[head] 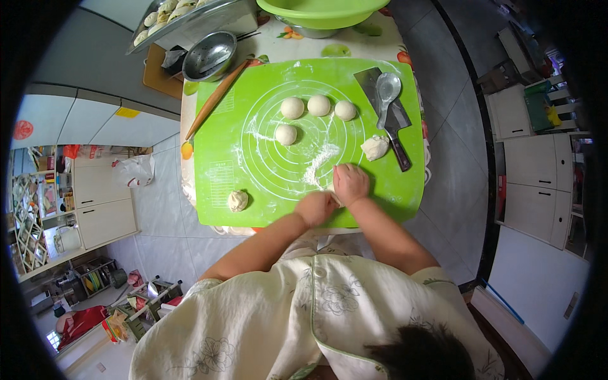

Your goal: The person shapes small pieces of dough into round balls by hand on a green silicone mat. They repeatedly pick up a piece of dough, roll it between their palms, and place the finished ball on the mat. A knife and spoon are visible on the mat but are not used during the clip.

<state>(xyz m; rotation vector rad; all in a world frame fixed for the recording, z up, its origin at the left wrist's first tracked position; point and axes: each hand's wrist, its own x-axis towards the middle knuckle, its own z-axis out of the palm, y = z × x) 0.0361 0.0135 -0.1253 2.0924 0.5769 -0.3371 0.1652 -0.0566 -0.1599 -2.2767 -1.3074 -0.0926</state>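
Note:
My left hand and my right hand meet near the front edge of a green silicone kneading mat. Between them shows a piece of dough, mostly hidden by the fingers. Loose flour lies just beyond. Several smooth dough balls, one of them a round ball, rest around the mat's middle. A rougher dough lump is right of my right hand, and another dough lump sits at the mat's left front.
At the right lie a metal spoon and a dark-handled scraper. A wooden rolling pin slants along the left. Behind stand a steel bowl, a green basin and a metal tray of shaped dough.

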